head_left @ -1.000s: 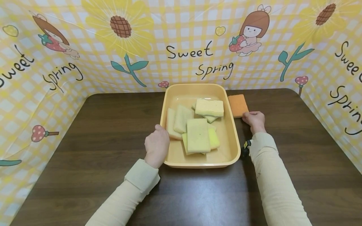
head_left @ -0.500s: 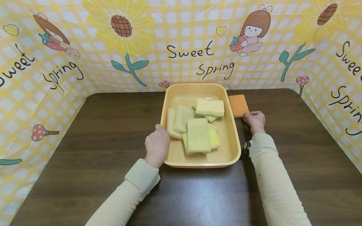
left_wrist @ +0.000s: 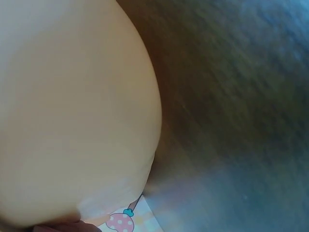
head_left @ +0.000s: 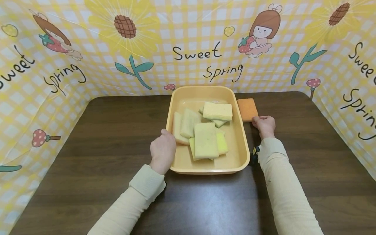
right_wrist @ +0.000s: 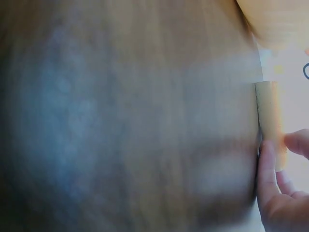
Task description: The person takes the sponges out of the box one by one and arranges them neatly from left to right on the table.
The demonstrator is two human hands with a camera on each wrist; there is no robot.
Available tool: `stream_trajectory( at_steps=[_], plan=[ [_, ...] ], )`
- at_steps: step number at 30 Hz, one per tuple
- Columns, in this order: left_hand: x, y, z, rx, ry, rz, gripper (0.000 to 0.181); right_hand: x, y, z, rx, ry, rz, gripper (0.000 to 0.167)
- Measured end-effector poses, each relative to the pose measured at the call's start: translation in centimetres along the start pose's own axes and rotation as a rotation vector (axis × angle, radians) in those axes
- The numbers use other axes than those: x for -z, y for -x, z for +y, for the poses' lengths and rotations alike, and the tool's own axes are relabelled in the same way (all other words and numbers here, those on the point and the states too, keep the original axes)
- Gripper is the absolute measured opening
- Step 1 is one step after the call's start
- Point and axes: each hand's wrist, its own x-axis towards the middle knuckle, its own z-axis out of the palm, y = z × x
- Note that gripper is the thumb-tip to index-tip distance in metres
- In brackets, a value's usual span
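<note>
Yellow tray [head_left: 202,171] sits ctr of frame on dark wood counter [head_left: 97,140]. L hand [head_left: 163,151] is at tray's L rim, fingers curled in & holding it; fingertips hidden, can't tell exact grip. R hand [head_left: 264,126], R of ctr, pinches orange sponge [head_left: 247,110] by its lower R corner, thumb & fingers only the sponge's thickness apart. R wrist cam shows same pinch at far R of frame, sponge edge-on. Orange sponge is on counter just beside tray's upper R side; can't tell if they touch.

In tray: cream sponge [head_left: 217,111] upper R, lying on other pieces. Two pale sponges [head_left: 190,123] overlap along L side. Greenish sponge [head_left: 206,140], lower mid, covers part of a bright yellow sponge [head_left: 222,143]. Cream sleeves [head_left: 293,189] come in from bottom L & R. Yellow checked backdrop [head_left: 202,26] w/ "Sweet Spring" lettering fills top.
</note>
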Motion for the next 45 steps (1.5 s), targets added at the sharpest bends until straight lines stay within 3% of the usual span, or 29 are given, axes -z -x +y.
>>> stream_trajectory(
  at_steps=[15, 25, 45],
  plan=[
    [-0.08, 0.09, 0.03, -0.003, -0.012, 0.021, 0.014, -0.06, 0.02, 0.18, 0.001, -0.019, 0.007, 0.01],
    [-0.05, 0.06, 0.0, -0.003, -0.013, 0.004, 0.015, 0.05, 0.2, 0.15, 0.018, 0.031, 0.013, 0.009],
    [0.09, 0.06, 0.01, -0.01, -0.019, -0.029, 0.014, -0.18, 0.24, 0.28, 0.012, -0.036, 0.02, 0.012]
  ],
)
